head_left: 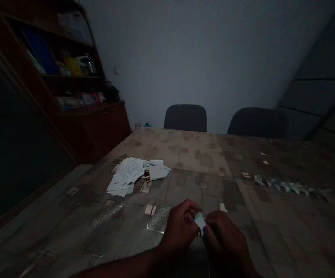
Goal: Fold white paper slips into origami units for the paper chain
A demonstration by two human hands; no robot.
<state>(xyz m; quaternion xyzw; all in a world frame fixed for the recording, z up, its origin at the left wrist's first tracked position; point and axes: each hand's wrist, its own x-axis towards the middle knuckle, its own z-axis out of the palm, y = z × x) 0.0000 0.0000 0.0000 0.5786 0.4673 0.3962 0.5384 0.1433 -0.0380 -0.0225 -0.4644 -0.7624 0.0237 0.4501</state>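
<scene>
Paper (200, 221) slants, long axis from far left to near right. Left hand (180, 226) and right hand (227, 235) have fingers clamped on it.

The one view looks from head height, forward and down over the table (190, 148), left hand (179, 226) close at six o'clock, right hand (228, 237) at five, wall (208, 58) farther, at twelve.
</scene>
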